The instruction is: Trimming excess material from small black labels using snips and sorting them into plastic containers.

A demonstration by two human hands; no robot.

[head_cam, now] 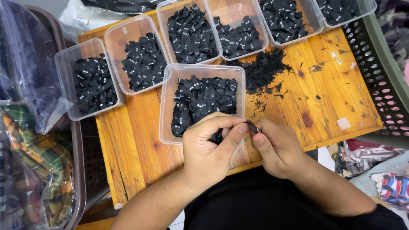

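Black fabric label (252,126) sits pinched between both hands above the near edge of the wooden board (336,85). Left hand (211,147) closes thumb and forefinger on its left end; right hand (277,147) grips the right end, apparently with the thumb on top. Just behind the hands stands a clear plastic tub (167,106) of similar labels. Loose black scraps (264,70) lie toward the far right edge.
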